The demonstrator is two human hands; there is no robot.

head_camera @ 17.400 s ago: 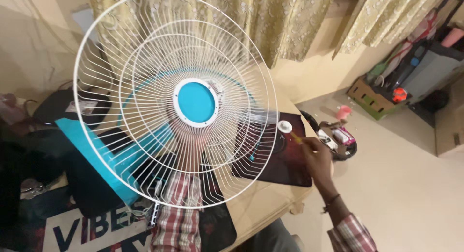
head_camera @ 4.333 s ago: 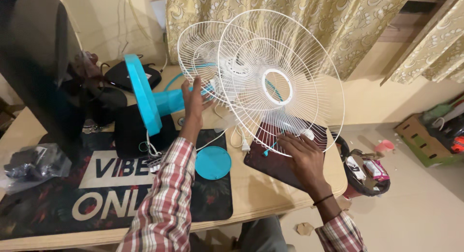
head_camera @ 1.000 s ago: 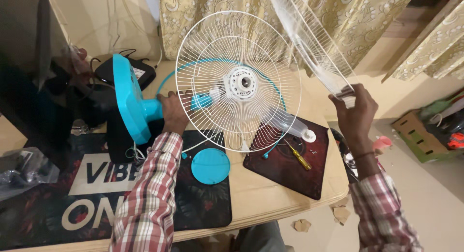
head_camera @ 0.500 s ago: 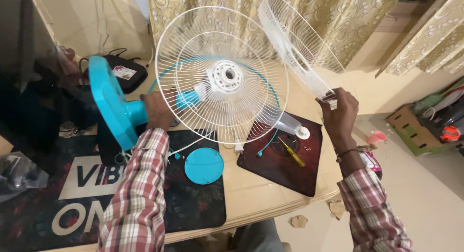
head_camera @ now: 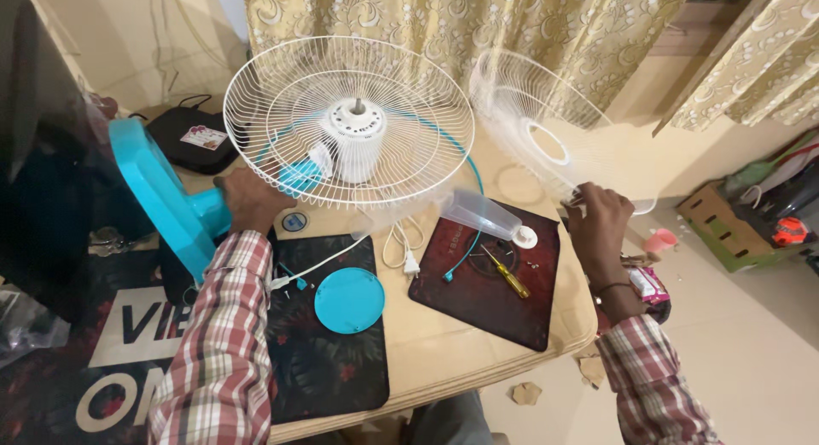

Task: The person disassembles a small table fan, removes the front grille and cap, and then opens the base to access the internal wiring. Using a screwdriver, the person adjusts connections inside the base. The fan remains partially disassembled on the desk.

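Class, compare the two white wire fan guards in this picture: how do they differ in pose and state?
The rear guard is mounted around the white motor housing, lying roughly level; the front guard is detached, tilted beside the table. The left hand grips the fan's blue neck under the rear guard; the right hand holds the front guard's rim. The front guard looks motion-blurred. Both are round white wire.

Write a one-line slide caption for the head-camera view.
Left hand grips the turquoise fan by its neck while the right hand holds the detached white front grille aside over the table.
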